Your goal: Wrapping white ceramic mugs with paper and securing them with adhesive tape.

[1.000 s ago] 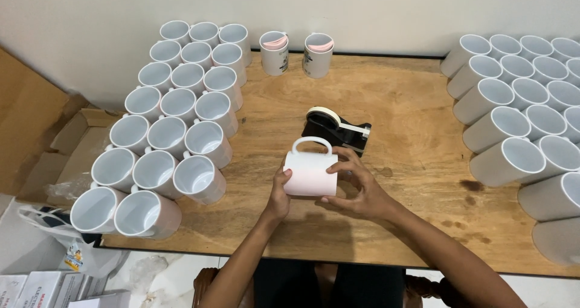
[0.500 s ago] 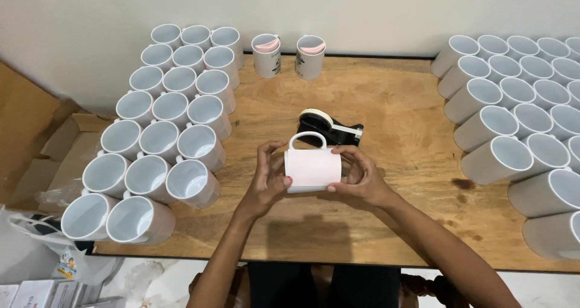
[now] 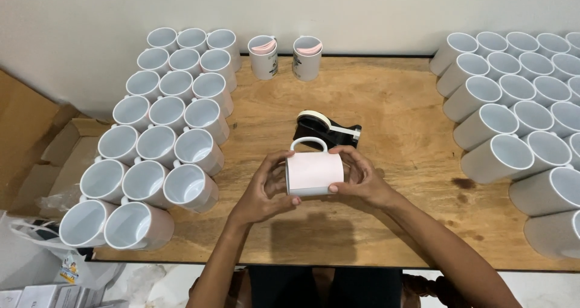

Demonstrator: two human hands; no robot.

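Two hands hold one white mug (image 3: 314, 172) above the middle of the wooden desk (image 3: 399, 102), its handle turned away from the person and a pale pink sheet wrapped around its side. The left hand (image 3: 263, 193) cups the mug's left end, fingers curled around it; the right hand (image 3: 362, 178) clasps the right end, thumb pressed on the sheet's lower edge.

Just behind the mug a black tape dispenser (image 3: 329, 128) with a cream roll lies on the desk, close to the handle, though whether they touch is unclear. Bare wood runs down the centre of the desk from the front edge to the wall, and this strip is the only open room.

The left side is filled by a block of white mugs (image 3: 157, 145) lying tilted in rows, mouths toward the camera, all empty; the nearest ones reach the front left corner. A similar block (image 3: 519, 114) crowds the right edge and runs out of view.

At the back, near the wall, two upright mugs (image 3: 285, 57) stand side by side, each with a pink sheet curled inside.

Left of the desk, flattened brown cardboard (image 3: 36, 145) lies on the floor, with small boxes (image 3: 42, 296) below it.
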